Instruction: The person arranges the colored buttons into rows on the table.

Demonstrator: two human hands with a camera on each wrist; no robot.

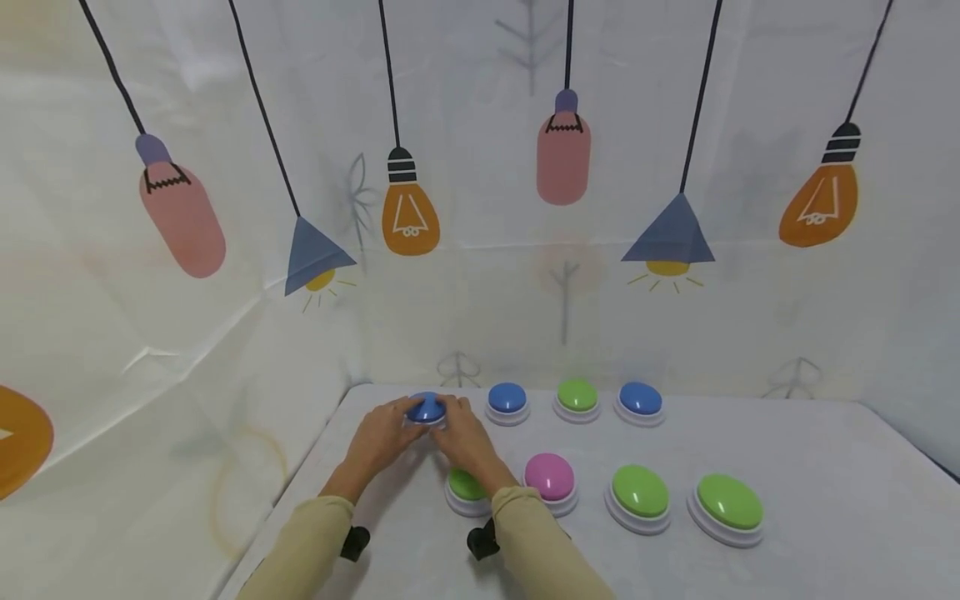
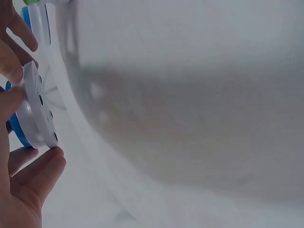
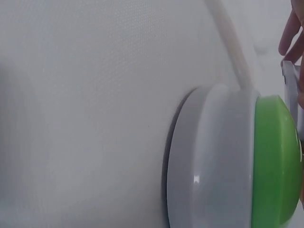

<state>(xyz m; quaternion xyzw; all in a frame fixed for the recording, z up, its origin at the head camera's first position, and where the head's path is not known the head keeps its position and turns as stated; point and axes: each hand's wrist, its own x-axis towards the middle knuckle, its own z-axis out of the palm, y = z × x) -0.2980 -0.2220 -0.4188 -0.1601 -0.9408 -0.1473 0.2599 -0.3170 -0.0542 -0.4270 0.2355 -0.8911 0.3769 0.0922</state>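
Note:
A blue push button [image 1: 427, 407] with a round white base is held between both hands at the far left of the table. My left hand [image 1: 381, 435] grips its left side, and my right hand [image 1: 465, 437] grips its right side. In the left wrist view, fingertips and a thumb pinch the rim of the white base [image 2: 38, 114]. Small dark spots show on its underside, which is up off the tabletop. A green button [image 1: 467, 485] stands below my right wrist, partly hidden by the forearm. Its green dome [image 3: 275, 161] fills much of the right wrist view.
In the back row stand another blue button [image 1: 507, 398], a green one [image 1: 577, 395] and a blue one [image 1: 641, 399]. Nearer are a pink button [image 1: 550, 477] and two green buttons [image 1: 641, 492]. A white cloth wall [image 1: 480, 292] with printed lamps rises behind the white table [image 1: 847, 500].

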